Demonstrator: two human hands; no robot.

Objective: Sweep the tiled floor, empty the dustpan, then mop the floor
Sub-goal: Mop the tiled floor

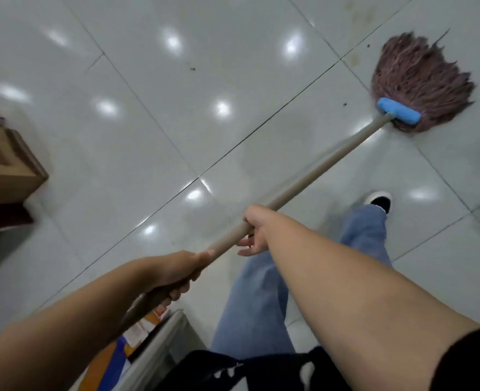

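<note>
Both hands hold a mop's beige handle (312, 176): the left hand (174, 270) grips its near end, the right hand (254, 228) wraps it farther along. The purplish string mop head (422, 77), under a blue clamp (398, 110), lies spread on the glossy tiled floor (154, 114). A jeans-clad leg (261, 300) and a shoe (381, 200) show below.

1. An indoor room with a glossy pale tiled floor (154, 131), dark grout lines and reflected ceiling lights.
2. A cardboard box (6, 162) at left and a grey bin (160, 345) holding printed packaging suggest a shop or storeroom; which, unclear.
</note>
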